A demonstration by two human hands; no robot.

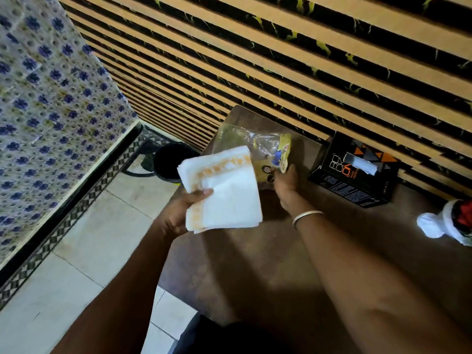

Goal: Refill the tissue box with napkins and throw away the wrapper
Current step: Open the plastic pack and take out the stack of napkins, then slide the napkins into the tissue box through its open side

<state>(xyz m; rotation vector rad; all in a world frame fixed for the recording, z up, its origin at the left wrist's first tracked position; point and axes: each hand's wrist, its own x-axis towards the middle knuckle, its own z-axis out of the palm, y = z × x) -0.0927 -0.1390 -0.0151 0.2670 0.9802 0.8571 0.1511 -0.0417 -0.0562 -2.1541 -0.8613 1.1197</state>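
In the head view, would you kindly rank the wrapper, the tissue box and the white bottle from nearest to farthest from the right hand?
From the right hand:
1. Wrapper, pinched in it.
2. Tissue box, to its right by the wall.
3. White bottle, far right edge.

**Single head view, looking down over the table**

One camera only, worn on the head, wide-angle, so no overlap with another view. It faces forward and steeply down, tilted so the slatted wall (pixel 281 60) runs diagonally across the top. Both forearms enter from the bottom edge, close to the lens. Table (pixel 255 264) fills centre and right at arm's reach. Floor (pixel 89 238) and tiled wall (pixel 46 85) lie left, farther off. Edges bend with lens distortion.
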